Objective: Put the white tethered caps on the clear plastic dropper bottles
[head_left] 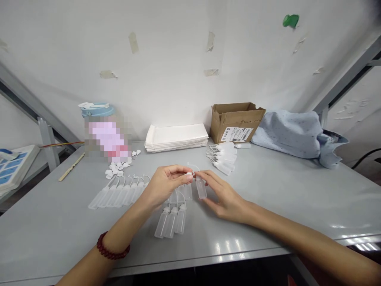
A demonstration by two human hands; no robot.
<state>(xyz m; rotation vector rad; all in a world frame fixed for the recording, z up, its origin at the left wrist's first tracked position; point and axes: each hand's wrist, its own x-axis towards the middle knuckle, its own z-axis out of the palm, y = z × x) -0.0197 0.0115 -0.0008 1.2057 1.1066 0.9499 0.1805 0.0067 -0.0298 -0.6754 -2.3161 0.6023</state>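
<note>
My right hand (223, 196) grips a small translucent squeeze bottle (201, 189) upright above the table, its thumb and fingers around the sides. A thin strap curves up at the bottle's neck. Close by on the left, my left hand (166, 184) pinches a small white cap (189, 174) between thumb and fingertips, beside the bottle's top. Whether the cap touches the neck I cannot tell. Three similar bottles (170, 222) with straps lie below my left hand. More bottles behind it are partly hidden. To the left is a row of several strapped bottles (116, 196).
Loose white caps (114, 170) lie at the back left, near a blurred pink packet (108, 137). White envelopes (177, 137) are stacked by the wall. A cardboard box (235, 123), a pile of bottles (222, 157) and a bluish cloth (287, 133) are at the right.
</note>
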